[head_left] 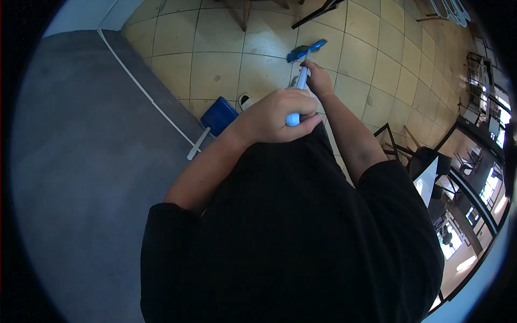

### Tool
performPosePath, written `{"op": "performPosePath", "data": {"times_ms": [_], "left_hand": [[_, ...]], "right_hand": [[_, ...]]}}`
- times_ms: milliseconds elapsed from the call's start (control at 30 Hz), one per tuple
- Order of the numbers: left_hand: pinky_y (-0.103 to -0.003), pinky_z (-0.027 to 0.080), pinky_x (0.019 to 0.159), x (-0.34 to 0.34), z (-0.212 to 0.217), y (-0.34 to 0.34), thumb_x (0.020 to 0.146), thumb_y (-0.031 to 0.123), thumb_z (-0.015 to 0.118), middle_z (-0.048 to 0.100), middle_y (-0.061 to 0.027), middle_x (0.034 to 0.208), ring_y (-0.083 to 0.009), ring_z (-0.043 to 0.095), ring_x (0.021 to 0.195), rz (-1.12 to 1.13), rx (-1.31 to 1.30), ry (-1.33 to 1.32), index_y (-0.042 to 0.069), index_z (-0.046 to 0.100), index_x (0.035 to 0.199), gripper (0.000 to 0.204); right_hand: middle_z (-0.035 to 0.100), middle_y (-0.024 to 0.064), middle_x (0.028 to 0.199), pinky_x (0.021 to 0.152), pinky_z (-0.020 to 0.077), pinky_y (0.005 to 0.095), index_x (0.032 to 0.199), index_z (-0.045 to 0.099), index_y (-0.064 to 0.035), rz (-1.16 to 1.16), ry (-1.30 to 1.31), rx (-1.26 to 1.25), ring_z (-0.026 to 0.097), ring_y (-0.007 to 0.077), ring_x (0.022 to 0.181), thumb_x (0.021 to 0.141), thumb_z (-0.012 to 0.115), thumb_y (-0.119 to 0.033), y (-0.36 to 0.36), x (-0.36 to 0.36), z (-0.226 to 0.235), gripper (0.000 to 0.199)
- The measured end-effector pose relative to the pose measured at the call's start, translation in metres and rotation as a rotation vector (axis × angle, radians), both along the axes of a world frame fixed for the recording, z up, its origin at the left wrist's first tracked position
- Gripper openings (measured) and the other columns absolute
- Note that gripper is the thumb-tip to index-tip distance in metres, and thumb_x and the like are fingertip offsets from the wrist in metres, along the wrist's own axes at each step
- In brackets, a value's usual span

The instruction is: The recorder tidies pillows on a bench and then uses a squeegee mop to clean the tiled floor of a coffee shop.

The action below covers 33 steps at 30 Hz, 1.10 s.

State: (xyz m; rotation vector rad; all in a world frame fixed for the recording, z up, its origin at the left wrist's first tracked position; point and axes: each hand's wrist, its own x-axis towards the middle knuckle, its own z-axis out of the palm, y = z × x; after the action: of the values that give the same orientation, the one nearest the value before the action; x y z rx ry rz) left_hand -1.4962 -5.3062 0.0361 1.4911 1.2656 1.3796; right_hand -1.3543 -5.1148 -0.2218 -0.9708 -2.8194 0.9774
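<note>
My left hand (288,113) wraps round the top end of a light blue broom handle (302,81), with the rounded tip poking out below the fist. Farther down the same stick, my right hand (315,77) is closed on it. The blue broom head (307,50) rests on the tiled floor ahead, its bristles partly visible. To the left of my left hand a blue dustpan (219,116) with a pale handle (198,144) stands by the grey wall, and my left forearm passes close to it.
A grey wall (97,140) with a white cable conduit (129,72) runs along the left. Chair legs (318,13) stand at the far edge of the yellow tiles (218,70). More chairs (428,161) and a white table edge (427,180) are on the right. My shoe (245,101) shows beside the dustpan.
</note>
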Motion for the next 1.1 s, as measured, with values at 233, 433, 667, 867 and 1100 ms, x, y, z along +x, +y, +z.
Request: {"op": "performPosePath", "data": {"times_ms": [233, 433, 667, 867, 1100], "left_hand": [[-0.036, 0.048, 0.065, -0.005, 0.092, 0.084, 0.083, 0.006, 0.068, 0.056, -0.0044, 0.067, -0.0209, 0.058, 0.062, 0.037, 0.190, 0.158, 0.008, 0.053, 0.070, 0.020], [-0.035, 0.044, 0.060, 0.029, 0.108, 0.167, 0.078, 0.009, 0.078, 0.054, -0.0062, 0.064, -0.0229, 0.056, 0.059, 0.103, -0.046, 0.233, 0.007, 0.053, 0.064, 0.029], [-0.039, 0.054, 0.076, 0.052, 0.064, 0.226, 0.084, 0.000, 0.067, 0.057, -0.0073, 0.067, -0.0230, 0.061, 0.067, 0.192, -0.175, 0.018, 0.004, 0.055, 0.071, 0.018], [-0.042, 0.053, 0.089, 0.061, 0.043, 0.263, 0.095, 0.004, 0.058, 0.060, -0.0080, 0.073, -0.0197, 0.062, 0.074, 0.217, -0.103, -0.133, 0.002, 0.056, 0.081, 0.014], [-0.036, 0.051, 0.074, 0.062, 0.111, 0.235, 0.093, 0.011, 0.065, 0.057, -0.0064, 0.068, -0.0183, 0.059, 0.068, 0.369, 0.014, -0.114, 0.005, 0.055, 0.078, 0.019]], "right_hand": [[0.071, 0.0115, 0.114, 0.086, 0.0558, 0.0435, 0.115, 0.066, -0.0161, -0.053, 0.473, -0.007, 0.068, 0.0363, 0.102, 0.087, 0.071, -0.011, 0.048, -0.016, 0.086, 0.030], [0.071, 0.0046, 0.106, 0.081, 0.0574, 0.0425, 0.107, 0.062, -0.0166, 0.043, 0.429, -0.102, 0.069, 0.0295, 0.101, 0.091, 0.067, -0.021, 0.074, -0.042, 0.079, 0.018], [0.069, 0.0032, 0.113, 0.080, 0.0585, 0.0406, 0.115, 0.064, -0.0189, -0.003, 0.317, -0.084, 0.070, 0.0280, 0.101, 0.091, 0.067, -0.019, 0.156, 0.040, 0.018, 0.024], [0.070, 0.0054, 0.112, 0.084, 0.0579, 0.0399, 0.114, 0.068, -0.0175, -0.114, 0.395, -0.037, 0.069, 0.0301, 0.101, 0.090, 0.069, -0.015, 0.247, 0.088, 0.032, 0.023], [0.070, 0.0048, 0.111, 0.084, 0.0565, 0.0415, 0.113, 0.068, -0.0186, 0.183, 0.464, -0.187, 0.068, 0.0310, 0.100, 0.089, 0.071, -0.019, 0.200, 0.012, 0.070, 0.024]]}}
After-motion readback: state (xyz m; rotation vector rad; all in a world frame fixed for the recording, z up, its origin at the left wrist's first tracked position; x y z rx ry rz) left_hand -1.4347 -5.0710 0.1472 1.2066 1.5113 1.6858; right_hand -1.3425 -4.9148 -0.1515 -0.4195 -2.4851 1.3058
